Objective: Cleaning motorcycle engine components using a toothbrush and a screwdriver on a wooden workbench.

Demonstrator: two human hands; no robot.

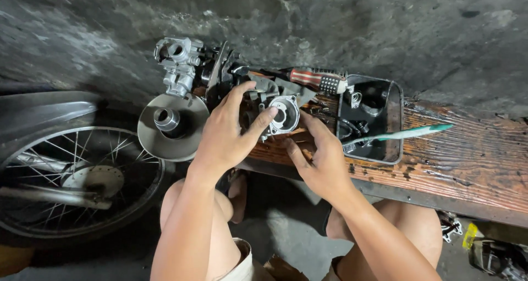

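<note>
The person's left hand (225,130) and right hand (322,160) are bare, without gloves, rings or watch; forearms are unsleeved, knees uncovered, and light beige shorts show at the thigh

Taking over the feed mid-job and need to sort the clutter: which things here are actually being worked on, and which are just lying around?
In hand:
- left hand and right hand, both on the round metal housing
- engine assembly under it

Lying about:
- black tray of small parts
- teal toothbrush across the tray
- striped screwdriver
- pulley disc
- carburettor
- spoked wheel
</note>
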